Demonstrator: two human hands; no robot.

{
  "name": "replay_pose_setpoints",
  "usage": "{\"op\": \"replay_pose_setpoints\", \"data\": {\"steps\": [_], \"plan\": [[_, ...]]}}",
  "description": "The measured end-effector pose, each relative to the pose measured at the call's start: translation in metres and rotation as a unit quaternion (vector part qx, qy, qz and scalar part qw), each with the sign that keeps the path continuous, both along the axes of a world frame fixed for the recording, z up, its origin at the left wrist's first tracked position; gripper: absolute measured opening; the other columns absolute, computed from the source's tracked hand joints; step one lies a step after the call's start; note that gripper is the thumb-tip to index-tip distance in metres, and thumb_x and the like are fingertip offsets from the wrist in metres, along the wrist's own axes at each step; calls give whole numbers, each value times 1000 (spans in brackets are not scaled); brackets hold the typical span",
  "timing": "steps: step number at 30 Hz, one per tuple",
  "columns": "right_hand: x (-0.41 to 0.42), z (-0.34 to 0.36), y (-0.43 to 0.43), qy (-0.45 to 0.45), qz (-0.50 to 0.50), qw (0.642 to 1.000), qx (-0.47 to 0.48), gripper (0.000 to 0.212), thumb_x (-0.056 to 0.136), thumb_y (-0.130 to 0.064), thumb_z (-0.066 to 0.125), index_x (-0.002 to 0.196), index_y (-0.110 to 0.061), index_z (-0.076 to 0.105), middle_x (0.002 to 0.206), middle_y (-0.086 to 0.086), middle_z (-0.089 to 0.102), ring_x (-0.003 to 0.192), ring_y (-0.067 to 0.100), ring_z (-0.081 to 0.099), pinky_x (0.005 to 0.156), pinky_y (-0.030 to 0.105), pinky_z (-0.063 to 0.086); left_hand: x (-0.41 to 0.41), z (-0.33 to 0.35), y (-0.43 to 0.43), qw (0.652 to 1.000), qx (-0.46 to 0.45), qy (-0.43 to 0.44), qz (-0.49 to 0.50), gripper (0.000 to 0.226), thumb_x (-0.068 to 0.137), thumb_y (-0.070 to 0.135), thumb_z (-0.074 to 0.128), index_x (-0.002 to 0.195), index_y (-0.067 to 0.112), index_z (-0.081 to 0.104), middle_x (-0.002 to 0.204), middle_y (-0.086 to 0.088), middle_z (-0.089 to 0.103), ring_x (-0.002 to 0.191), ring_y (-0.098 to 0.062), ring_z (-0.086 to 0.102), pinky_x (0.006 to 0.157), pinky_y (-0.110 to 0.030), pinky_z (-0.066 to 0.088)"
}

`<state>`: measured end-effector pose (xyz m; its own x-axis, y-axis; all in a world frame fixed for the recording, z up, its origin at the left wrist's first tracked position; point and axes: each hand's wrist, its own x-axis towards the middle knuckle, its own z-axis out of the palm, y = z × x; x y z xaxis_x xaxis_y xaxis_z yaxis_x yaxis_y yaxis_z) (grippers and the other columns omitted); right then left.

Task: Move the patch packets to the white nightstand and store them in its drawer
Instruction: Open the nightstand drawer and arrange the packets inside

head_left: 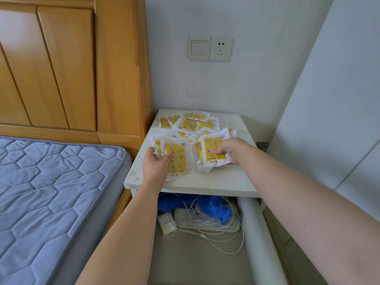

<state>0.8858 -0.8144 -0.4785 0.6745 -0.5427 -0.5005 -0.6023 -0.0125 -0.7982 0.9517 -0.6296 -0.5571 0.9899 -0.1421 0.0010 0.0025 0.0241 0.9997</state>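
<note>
A blue quilted mattress (51,192) and a honey-coloured wooden headboard (61,68) fill the left, the bed frame standing just beside the left edge of the white nightstand (205,184). The tabletop's back edge meets the white wall under a white switch-and-socket plate (210,48). Its right edge stands apart from a tall white cabinet panel (329,120), leaving a narrow gap. Below the front edge the open drawer (195,264) holds tangled white cables (216,237) and a crumpled blue plastic bag (216,208), with bare floor toward its front. At the tabletop's front left, the left hand (156,163) grips a stack of yellow-and-white plastic patch packets (177,161), thumb on top, fingers wrapped round its left edge. Just to the right, the right hand (230,149) pinches a second bundle of packets (211,145), fingers closed on its lower corner. More loose packets (189,123) lie scattered across the back of the tabletop.
</note>
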Motion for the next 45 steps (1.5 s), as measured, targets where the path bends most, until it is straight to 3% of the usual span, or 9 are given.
{"op": "replay_pose_setpoints", "data": {"steps": [3,7,13,19,27,32,37,41,45], "plan": [[-16,-6,-11,-103,-87,986,96,36,84,11,60,118,-1,58,117,12,64,110,32,62,83,44,51,-2,2,-1,1000,15,-6,-4,23,88,18,68,107,21,56,99,6,66,89,-12,65,66,-24,52],[-48,-11,-13,-167,-113,961,191,12,89,4,58,91,-8,59,95,5,67,88,24,66,65,36,51,-10,9,1,998,-30,40,-24,20,86,15,70,100,21,57,99,2,68,90,-17,68,75,-37,58],[-89,-23,2,-218,-109,931,273,18,86,2,61,99,-10,63,92,6,72,90,23,68,84,40,54,-61,12,-1,992,-59,84,-80,21,85,8,71,99,16,58,102,-7,69,88,-22,70,79,-47,58],[-123,-44,40,-212,-72,956,189,29,82,9,62,107,-6,63,100,12,70,92,29,67,79,47,57,-124,3,2,994,8,44,-95,21,87,16,69,102,22,56,99,1,68,90,-20,69,79,-43,58],[-160,-90,74,-174,-50,980,81,18,97,-9,46,101,-14,62,103,6,67,107,26,60,101,44,44,-164,-22,32,994,65,30,-84,20,87,15,67,99,27,57,95,9,67,90,-11,66,72,-30,55],[-171,-115,83,-131,-48,990,15,17,97,-23,52,103,-15,66,103,6,69,98,26,64,93,48,50,-174,-43,40,987,124,32,-100,20,86,20,68,102,24,57,95,8,67,85,-8,64,62,-22,48],[-177,-136,88,-115,-107,987,40,13,97,-23,53,101,-19,64,97,3,70,92,20,66,88,43,53,-165,-63,46,982,151,81,-74,27,84,23,71,107,22,57,99,4,67,89,-14,66,78,-35,56],[-175,-146,86,-90,-146,983,69,18,97,-19,53,111,-15,62,101,4,68,93,21,66,85,41,54,-141,-70,58,975,199,71,-66,27,85,22,71,104,24,52,97,5,64,88,-16,65,68,-30,55],[-174,-150,91,-40,-183,973,132,19,95,-11,55,113,-5,60,109,11,66,100,27,64,85,43,54,-119,-74,75,973,212,83,-26,39,86,25,70,120,20,52,112,3,63,98,-18,64,74,-33,57]]}}
